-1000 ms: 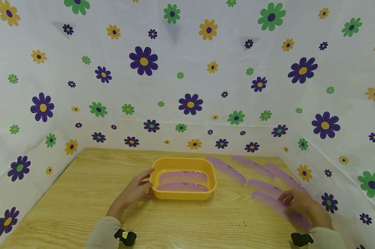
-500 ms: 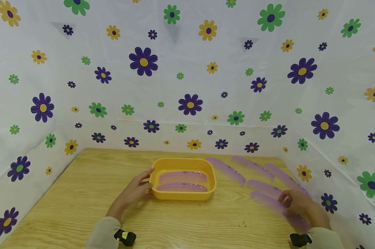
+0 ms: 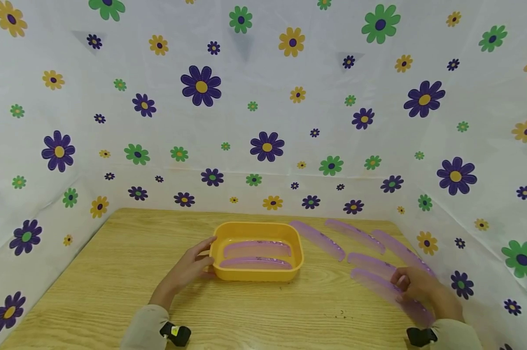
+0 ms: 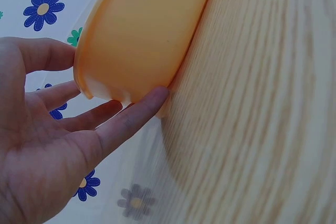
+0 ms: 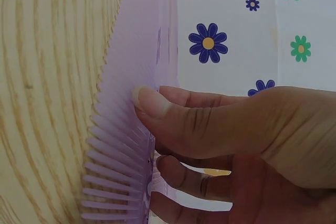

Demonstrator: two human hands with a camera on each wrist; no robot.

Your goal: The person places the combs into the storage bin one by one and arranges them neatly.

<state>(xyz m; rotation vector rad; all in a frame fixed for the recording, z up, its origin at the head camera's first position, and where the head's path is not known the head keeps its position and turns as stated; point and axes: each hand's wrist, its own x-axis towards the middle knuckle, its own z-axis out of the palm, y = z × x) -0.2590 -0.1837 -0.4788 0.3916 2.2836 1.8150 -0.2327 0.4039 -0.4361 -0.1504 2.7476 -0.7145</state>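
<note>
My left hand (image 3: pixel 186 269) holds the left end of the yellow plastic tub (image 3: pixel 256 275), its fingers at the rim and side wall in the left wrist view. Two translucent purple combs, a rear comb (image 3: pixel 257 249) and a front comb (image 3: pixel 255 264), lie inside the tub. At the right, my right hand (image 3: pixel 423 288) pinches the nearest purple comb (image 3: pixel 373 282) by its spine. In the right wrist view the thumb (image 5: pixel 152 103) lies on that comb's face, with other fingers behind it. Its teeth face the table.
Several more purple combs lie right of the tub: a slanted comb (image 3: pixel 318 240), a back comb (image 3: pixel 355 236), a right-hand comb (image 3: pixel 399 250) and a middle comb (image 3: pixel 370 263). Flower-print sheeting (image 3: pixel 263 116) walls the wooden table (image 3: pixel 254 316). Small dark specks (image 3: pixel 342 315) mark it.
My right hand and the comb it pinches have shifted slightly to the left. The left hand and the tub have stayed in place.
</note>
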